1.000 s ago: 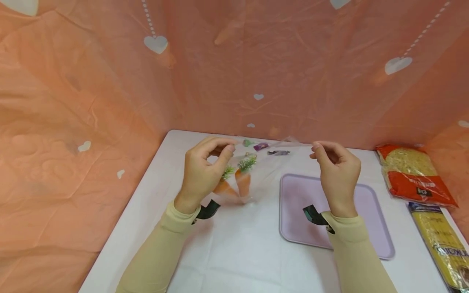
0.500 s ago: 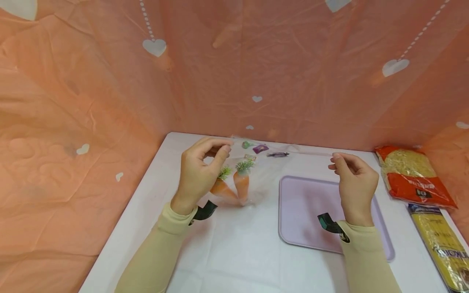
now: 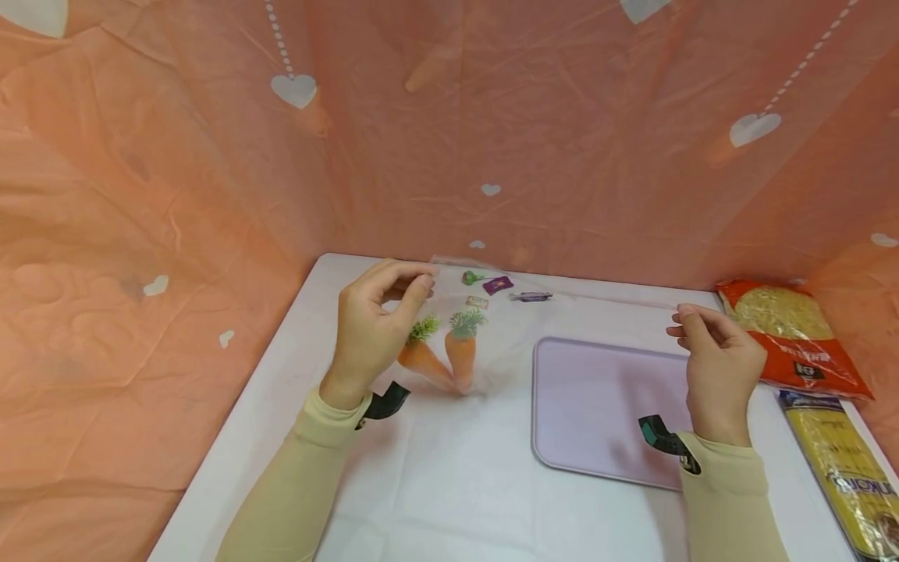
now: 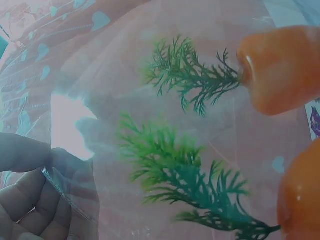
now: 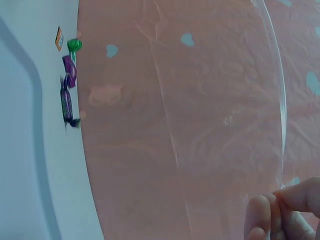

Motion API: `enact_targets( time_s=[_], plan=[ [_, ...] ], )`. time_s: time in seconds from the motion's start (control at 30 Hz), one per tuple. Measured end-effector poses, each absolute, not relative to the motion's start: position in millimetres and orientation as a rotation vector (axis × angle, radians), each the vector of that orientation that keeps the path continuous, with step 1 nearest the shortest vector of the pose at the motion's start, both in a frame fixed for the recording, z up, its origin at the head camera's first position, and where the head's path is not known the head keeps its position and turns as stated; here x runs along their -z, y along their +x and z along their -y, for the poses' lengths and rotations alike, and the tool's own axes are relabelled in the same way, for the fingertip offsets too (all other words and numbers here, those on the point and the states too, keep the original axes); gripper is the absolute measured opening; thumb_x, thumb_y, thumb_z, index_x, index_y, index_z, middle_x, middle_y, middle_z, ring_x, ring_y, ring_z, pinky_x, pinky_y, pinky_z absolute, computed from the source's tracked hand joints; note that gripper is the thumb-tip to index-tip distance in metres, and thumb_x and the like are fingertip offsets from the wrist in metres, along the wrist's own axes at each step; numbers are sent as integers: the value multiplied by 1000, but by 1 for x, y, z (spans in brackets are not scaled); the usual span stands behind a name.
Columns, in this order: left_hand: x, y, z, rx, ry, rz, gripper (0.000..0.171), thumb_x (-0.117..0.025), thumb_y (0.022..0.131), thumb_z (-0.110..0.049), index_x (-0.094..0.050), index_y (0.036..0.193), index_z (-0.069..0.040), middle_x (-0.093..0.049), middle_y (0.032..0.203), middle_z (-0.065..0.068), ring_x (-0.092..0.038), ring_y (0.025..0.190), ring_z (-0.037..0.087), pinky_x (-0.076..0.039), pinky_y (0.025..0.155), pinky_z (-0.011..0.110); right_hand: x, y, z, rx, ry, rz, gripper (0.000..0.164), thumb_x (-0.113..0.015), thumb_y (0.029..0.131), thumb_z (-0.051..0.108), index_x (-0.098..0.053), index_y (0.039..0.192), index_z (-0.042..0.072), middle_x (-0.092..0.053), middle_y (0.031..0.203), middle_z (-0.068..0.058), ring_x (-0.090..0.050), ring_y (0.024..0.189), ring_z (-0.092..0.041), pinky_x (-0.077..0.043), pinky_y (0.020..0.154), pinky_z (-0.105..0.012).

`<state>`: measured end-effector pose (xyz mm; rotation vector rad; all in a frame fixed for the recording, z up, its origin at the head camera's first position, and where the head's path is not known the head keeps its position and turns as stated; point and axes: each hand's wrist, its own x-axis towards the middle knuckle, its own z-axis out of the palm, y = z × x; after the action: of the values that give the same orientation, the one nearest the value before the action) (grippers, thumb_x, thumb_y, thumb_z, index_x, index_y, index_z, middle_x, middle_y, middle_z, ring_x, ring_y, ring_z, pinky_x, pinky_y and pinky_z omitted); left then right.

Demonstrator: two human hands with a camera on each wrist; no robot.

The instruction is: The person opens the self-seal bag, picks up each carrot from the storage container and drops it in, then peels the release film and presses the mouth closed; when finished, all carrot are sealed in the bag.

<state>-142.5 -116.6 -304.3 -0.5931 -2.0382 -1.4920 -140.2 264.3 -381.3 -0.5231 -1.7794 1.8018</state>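
Observation:
A clear plastic bag (image 3: pixel 502 343) hangs between my hands, with two carrots (image 3: pixel 460 357) with leafy green tops lying slanted in its lower left part. My left hand (image 3: pixel 372 328) pinches its left side between thumb and fingers; the film runs out from those fingers (image 4: pixel 27 155) in the left wrist view. Out to the right, over the far right of the tray, my right hand (image 3: pixel 723 371) pinches the other end of the bag's upper edge. That edge stretches as a thin taut line (image 5: pixel 283 115) in the right wrist view.
Behind the film, on the white table (image 3: pixel 435 484), lie a green lollipop (image 3: pixel 469 278), a purple sweet (image 3: pixel 498 285), a twist-wrapped sweet (image 3: pixel 531 297) and a small packet (image 3: pixel 477 302). A lilac tray (image 3: pixel 597 414) sits right of centre. Red (image 3: pixel 808 351) and yellow (image 3: pixel 843 468) food packets lie at far right.
My right hand has moved well to the right, drawing the bag's upper edge out long and taut. The left hand has shifted slightly left, still pinching the film; the carrots stay low in the bag.

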Motion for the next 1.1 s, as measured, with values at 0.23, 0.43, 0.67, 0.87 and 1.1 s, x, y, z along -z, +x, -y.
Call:
enact_targets(
  time_s=[0.23, 0.43, 0.67, 0.87, 1.1],
  plan=[
    [307, -145, 121, 1478, -566, 2047, 11, -68, 94, 0, -76, 100, -1, -72, 88, 14, -69, 77, 24, -59, 75, 24, 387, -141, -277, -1851, -584, 1716, 34, -81, 86, 29, -78, 108, 3, -75, 87, 1, -70, 68, -11, -57, 70, -12],
    [324, -159, 125, 1489, -587, 2041, 11, -70, 95, -11, -78, 102, -11, -73, 90, 3, -69, 79, 14, -59, 76, 25, 387, -133, -294, -1912, -721, 1683, 43, -85, 78, 35, -78, 110, 6, -75, 91, 1, -70, 71, -11, -58, 70, -11],
    [332, -166, 127, 1462, -610, 2037, 11, -69, 97, -17, -78, 103, -17, -72, 90, -3, -68, 79, 10, -60, 76, 25, 396, -122, -314, -1861, -897, 1945, 44, -77, 86, 43, -75, 120, 16, -73, 93, 12, -70, 77, -3, -55, 67, -7],
    [318, -156, 124, 1469, -589, 2050, 11, -68, 96, -7, -77, 101, -8, -72, 90, 6, -69, 79, 16, -59, 76, 24, 422, -117, -327, -1489, -839, 2552, 52, -59, 97, 54, -69, 131, 16, -72, 86, 22, -64, 81, 1, -51, 69, -8],
    [305, -145, 118, 1479, -608, 2053, 11, -66, 93, 2, -75, 100, 2, -72, 90, 15, -70, 77, 28, -59, 75, 24, 439, -113, -330, -1041, -639, 2948, 43, -53, 105, 34, -69, 126, 0, -76, 106, -18, -67, 82, -15, -50, 62, -16]
  ],
)
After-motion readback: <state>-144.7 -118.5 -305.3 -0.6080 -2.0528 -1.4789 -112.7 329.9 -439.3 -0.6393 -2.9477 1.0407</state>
